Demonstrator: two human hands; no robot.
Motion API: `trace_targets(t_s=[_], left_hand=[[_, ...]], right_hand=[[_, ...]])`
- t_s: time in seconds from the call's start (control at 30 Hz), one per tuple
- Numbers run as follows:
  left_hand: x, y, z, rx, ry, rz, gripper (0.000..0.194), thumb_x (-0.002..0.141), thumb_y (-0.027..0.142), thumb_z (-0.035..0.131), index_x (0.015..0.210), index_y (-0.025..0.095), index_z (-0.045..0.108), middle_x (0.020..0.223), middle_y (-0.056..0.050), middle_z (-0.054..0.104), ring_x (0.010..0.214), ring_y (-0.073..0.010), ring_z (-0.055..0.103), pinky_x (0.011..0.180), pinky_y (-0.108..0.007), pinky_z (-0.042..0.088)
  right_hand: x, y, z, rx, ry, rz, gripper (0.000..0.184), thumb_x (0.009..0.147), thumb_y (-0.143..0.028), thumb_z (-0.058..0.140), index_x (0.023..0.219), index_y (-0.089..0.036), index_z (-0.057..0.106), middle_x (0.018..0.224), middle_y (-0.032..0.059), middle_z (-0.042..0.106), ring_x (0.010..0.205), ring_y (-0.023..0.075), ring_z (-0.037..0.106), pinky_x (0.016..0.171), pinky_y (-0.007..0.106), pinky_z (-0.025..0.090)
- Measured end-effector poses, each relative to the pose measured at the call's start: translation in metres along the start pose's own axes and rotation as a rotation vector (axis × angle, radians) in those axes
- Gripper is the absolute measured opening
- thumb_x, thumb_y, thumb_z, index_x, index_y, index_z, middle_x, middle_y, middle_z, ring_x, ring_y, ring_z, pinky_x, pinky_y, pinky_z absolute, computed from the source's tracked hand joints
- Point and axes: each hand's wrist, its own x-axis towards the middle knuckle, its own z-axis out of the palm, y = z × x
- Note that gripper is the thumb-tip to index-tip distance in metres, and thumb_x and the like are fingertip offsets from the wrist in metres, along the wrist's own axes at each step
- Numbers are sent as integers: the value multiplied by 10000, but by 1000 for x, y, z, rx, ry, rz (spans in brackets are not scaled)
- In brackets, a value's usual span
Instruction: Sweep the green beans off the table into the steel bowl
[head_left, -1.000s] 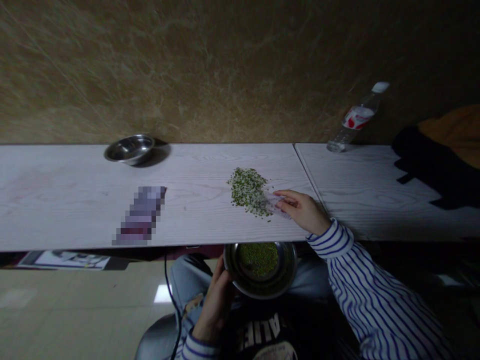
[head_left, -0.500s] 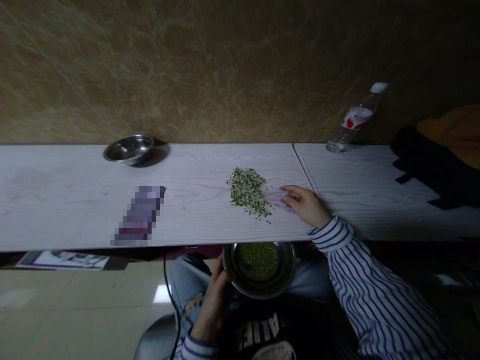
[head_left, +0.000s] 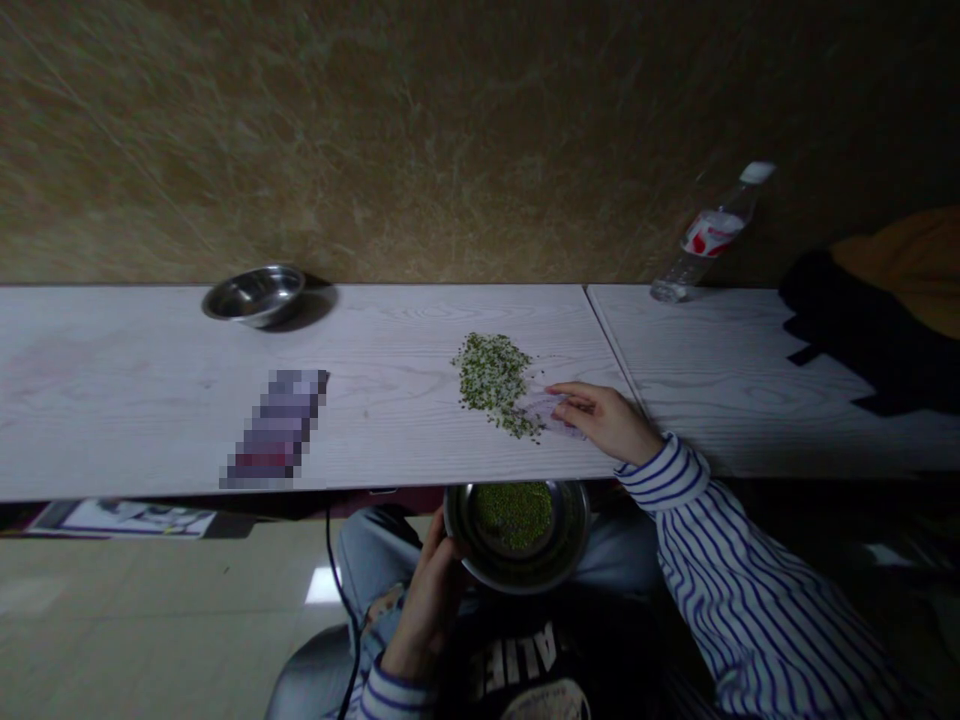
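On the tabletop [head_left: 390,420], the right hand [head_left: 609,418] pinches a clear sheet [head_left: 536,408], now slid leftward against the green-and-white pile [head_left: 491,370], apparently working it again; below, the left hand [head_left: 433,590] grips a bowl [head_left: 576,535] of green grains [head_left: 514,512].

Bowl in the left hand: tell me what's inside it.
Small green grains lie on the bottom of the bowl. Whatever lies beneath their top layer is covered, and the table hides the bowl's far edge.
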Motion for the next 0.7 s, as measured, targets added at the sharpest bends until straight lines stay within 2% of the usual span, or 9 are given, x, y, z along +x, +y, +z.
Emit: trace_targets(t_s=[0.2, 0.37, 0.53, 0.7], left_hand=[[-3, 1, 3, -10, 7, 14, 641, 674, 193, 661, 1308, 236, 576, 1187, -74, 695, 1082, -313, 623, 882, -405, 504], [-2, 0, 2, -9, 21, 20, 617, 679, 197, 665, 1290, 226, 591, 1164, -76, 700, 1081, -316, 622, 893, -416, 498], [-5, 1, 3, 6, 6, 5, 622, 684, 193, 680, 1298, 241, 592, 1211, -73, 694, 1132, -317, 598, 871, -387, 501], [-5, 0, 4, 6, 2, -14, 632, 702, 179, 662, 1323, 220, 555, 1099, -71, 724, 1019, -297, 645, 855, -389, 505]], right_hand=[[-7, 10, -6, 9, -13, -17, 319, 813, -236, 615, 1108, -187, 724, 847, 53, 758, 723, 176, 693, 665, 287, 572], [-12, 18, -11, 14, 31, -17, 329, 815, -261, 620, 1122, -192, 719, 873, 64, 758, 754, 194, 700, 729, 327, 585], [-17, 17, -7, -8, 34, 0, 331, 820, -259, 609, 1123, -179, 718, 888, 70, 761, 758, 200, 702, 729, 339, 583], [-23, 12, 0, -39, 21, -16, 336, 831, -259, 597, 1135, -179, 716, 904, 66, 766, 770, 196, 701, 741, 337, 574]])
